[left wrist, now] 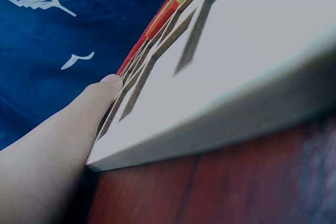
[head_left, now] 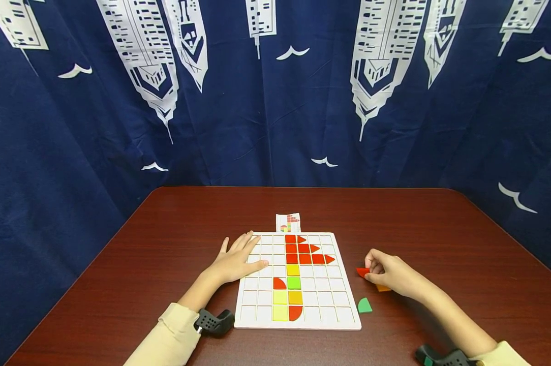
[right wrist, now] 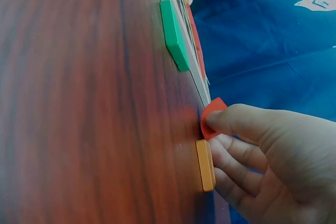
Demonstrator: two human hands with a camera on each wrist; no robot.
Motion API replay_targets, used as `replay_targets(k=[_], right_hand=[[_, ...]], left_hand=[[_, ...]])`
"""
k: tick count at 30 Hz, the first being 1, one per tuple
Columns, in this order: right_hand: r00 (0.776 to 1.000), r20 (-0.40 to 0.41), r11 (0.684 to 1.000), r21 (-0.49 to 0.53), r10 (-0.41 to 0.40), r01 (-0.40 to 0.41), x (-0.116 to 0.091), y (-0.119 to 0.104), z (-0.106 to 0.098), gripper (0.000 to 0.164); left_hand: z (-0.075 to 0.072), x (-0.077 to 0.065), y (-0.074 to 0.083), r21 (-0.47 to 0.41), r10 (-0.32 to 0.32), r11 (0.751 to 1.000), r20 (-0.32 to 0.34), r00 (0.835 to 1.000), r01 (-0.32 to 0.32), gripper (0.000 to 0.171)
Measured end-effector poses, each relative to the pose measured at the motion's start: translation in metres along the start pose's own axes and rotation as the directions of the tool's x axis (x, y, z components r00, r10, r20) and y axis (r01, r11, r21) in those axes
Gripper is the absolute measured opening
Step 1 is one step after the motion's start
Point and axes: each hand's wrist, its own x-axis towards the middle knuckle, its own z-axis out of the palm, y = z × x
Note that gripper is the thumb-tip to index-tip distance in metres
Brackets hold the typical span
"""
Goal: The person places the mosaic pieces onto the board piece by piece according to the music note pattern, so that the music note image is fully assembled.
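Observation:
A white grid board [head_left: 330, 284] lies on the table with red, yellow, green and orange tiles in a column of its cells. My left hand [head_left: 237, 260] rests spread on the board's left edge, its thumb on the white cells; the left wrist view shows that thumb [left wrist: 107, 85] against the board's side. To the right of the board my right hand [head_left: 392, 272] pinches a red tile [right wrist: 213, 119] with a curved edge between thumb and fingers. Just by those fingers lies an orange tile [right wrist: 206, 165], partly hidden by the hand in the head view.
A green quarter-round tile [head_left: 364, 305] lies on the table beside the board's right edge. A small printed card [head_left: 282, 222] with a coloured pattern sits behind the board's far edge. The brown table [head_left: 202, 213] meets a blue curtain [head_left: 239, 127] at the back.

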Motion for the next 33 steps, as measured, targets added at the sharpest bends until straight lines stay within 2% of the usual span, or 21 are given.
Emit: replay_targets(k=[11,20,27,33], right_hand=[[0.999,-0.013,0.999,-0.023,-0.033,0.033,0.005,-0.010,0.003,0.021],[0.999,0.016,0.999,0.036,-0.034,0.033,0.016,-0.031,0.008,0.012],[0.998,0.026,0.997,0.043,-0.065,0.064,0.031,-0.049,0.023,0.010],[0.989,0.051,0.989,0.057,-0.141,0.138,0.044,-0.072,0.039,0.009]], left_hand=[[0.000,0.000,0.000,-0.008,-0.001,1.000,0.006,1.000,0.001,0.078],[-0.001,0.000,0.000,-0.010,0.011,1.000,0.002,1.000,-0.011,0.079],[0.000,0.000,0.000,-0.013,0.012,1.000,0.005,1.000,-0.012,0.079],[0.000,0.000,0.001,-0.007,0.005,1.000,-0.001,1.000,-0.005,0.078]])
